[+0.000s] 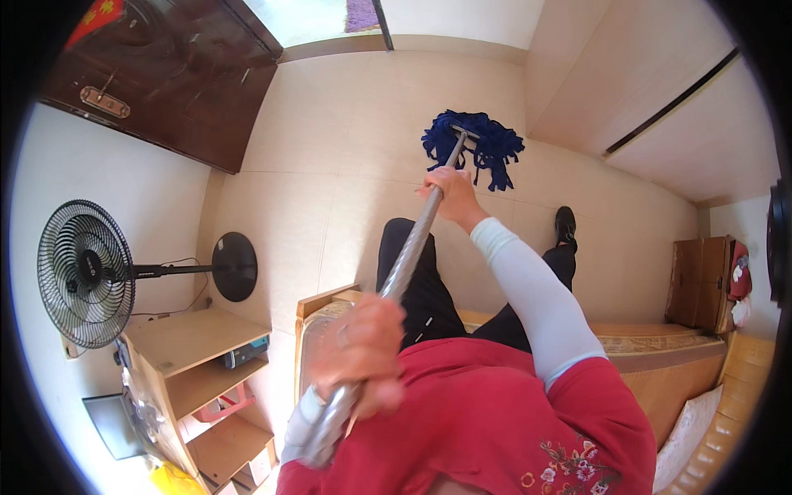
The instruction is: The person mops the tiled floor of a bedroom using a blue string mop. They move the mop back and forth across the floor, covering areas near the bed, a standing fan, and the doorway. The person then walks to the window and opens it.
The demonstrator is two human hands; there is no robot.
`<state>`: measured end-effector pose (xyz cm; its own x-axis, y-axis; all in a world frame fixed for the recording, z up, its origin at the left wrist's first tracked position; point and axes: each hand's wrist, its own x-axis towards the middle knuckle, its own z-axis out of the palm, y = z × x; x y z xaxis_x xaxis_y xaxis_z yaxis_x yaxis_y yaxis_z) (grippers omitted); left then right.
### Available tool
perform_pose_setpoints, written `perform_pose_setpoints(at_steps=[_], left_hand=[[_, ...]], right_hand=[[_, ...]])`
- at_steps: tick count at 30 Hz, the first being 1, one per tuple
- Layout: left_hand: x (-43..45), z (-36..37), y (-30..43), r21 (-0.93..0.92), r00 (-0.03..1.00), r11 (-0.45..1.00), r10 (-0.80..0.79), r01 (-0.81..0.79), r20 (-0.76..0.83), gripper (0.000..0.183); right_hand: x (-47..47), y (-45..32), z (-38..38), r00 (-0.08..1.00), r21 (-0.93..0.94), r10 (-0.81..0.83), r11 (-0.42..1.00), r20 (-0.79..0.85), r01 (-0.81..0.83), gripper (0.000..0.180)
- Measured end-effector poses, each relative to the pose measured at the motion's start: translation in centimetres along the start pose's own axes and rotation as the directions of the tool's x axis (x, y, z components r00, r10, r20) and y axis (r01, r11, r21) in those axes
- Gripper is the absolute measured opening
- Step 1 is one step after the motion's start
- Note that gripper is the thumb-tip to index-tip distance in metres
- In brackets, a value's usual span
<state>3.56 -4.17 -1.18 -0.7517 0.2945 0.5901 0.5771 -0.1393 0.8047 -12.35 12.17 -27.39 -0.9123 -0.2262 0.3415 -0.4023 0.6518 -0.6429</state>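
Observation:
A mop with a silver metal handle (413, 250) runs diagonally from my chest out over the floor. Its blue fabric-strip head (495, 145) lies spread on the pale floor tiles (346, 124). Near the upper end of the handle, my left hand (359, 352) is wrapped around it, slightly blurred. Lower down, closer to the mop head, my right hand (455, 192) grips the shaft. Both my forearms wear pale sleeves.
A black standing fan (90, 272) with a round base (235, 266) is on the left, beside a wooden shelf unit (198, 337). A dark brown door (179, 74) stands at upper left. Pale cabinets (643, 80) line the right. A wooden bed frame (668, 365) is close behind my legs.

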Motion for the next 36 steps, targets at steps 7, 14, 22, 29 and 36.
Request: perform_pose_setpoints(at_steps=[7,14,22,29,36], left_hand=[[0.0,-11.1,9.8,-0.139,0.945,0.97,0.154,-0.201,-0.289,0.037],[0.7,-15.8,12.3,0.005,0.959,0.962,0.272,-0.273,-0.079,0.034],[-2.3,-22.7,17.5,0.085,0.917,0.918,0.394,-0.388,-0.068,0.036],[-8.6,-24.4,15.2,0.446,0.766,0.826,0.523,-0.345,-0.374,0.042],[-8.8,-22.1,5.2,0.568,0.614,0.801,0.547,-0.188,-0.569,0.037]], right_hand=[[0.3,-14.8,3.0,0.989,0.201,-0.133,0.973,0.07,0.117,0.037],[-0.5,-21.5,9.7,0.935,0.461,-0.262,0.878,0.238,0.128,0.034],[-0.2,-30.4,18.5,0.77,0.604,-0.462,0.787,0.441,0.126,0.033],[3.9,-30.9,25.1,0.703,0.565,-0.528,0.797,0.477,0.215,0.03],[10.7,-23.3,26.8,0.783,0.423,-0.436,0.872,0.445,0.245,0.027]])
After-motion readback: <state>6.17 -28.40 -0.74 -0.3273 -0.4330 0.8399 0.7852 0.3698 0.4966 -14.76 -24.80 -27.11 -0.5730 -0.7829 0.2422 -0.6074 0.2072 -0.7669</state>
